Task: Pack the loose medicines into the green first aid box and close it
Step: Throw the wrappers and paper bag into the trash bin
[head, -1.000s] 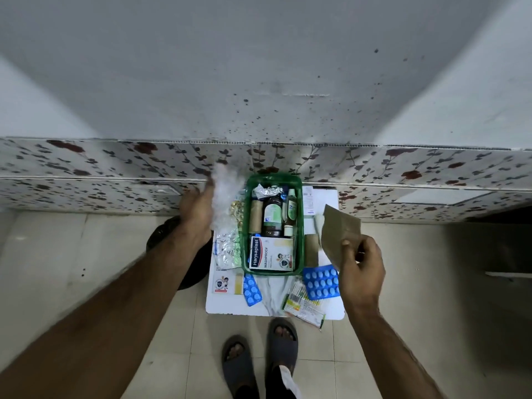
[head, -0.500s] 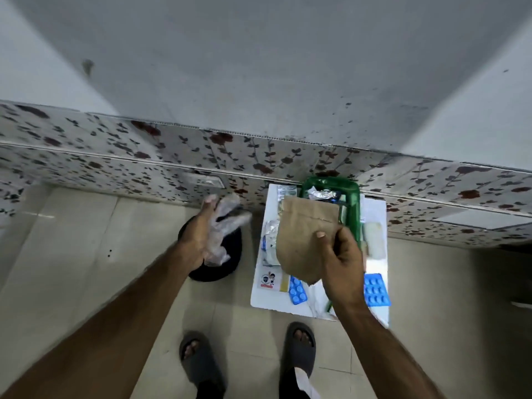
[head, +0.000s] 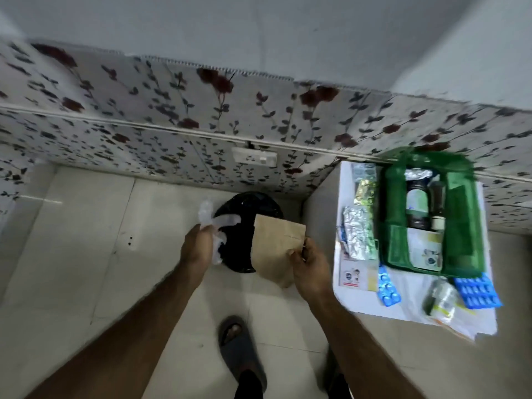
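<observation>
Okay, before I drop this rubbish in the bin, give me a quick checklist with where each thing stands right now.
1. Left hand grips the clear plastic wrapper: ok.
2. Right hand pinches the brown paper bag: ok.
3. Both pieces over the black bin on the floor: ok.
4. Paper bag is empty: cannot tell.
5. Green first aid box open, ready for packing: ok.
6. All medicines packed: not ok; the blue blister strips and foil strips lie outside it on the white table.
</observation>
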